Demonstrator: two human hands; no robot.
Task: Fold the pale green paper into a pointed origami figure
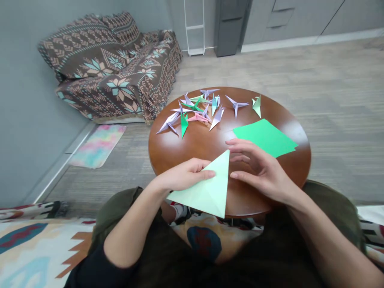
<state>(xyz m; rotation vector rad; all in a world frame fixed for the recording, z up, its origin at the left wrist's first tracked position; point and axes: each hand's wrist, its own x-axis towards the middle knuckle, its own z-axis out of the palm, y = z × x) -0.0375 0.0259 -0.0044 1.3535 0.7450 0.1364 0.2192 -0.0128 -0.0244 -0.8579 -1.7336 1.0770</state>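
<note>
A pale green sheet of origami paper (211,190), folded into a triangle with a faint crease, is held above the near edge of the round table. My left hand (192,174) grips it from the left, thumb on top and the other fingers underneath. Just right of the paper is my right hand (259,170), its thumb and fingers apart and nothing between them. Beyond that hand lies a stack of bright green paper (267,136) on the tabletop.
The brown round table (168,150) carries several folded paper cranes (196,106) in purple, green, blue and pink at its far left. One pale green crane (257,105) sits apart at the back right. A covered sofa (120,72) stands beyond, with a pastel mat (97,146) on the floor.
</note>
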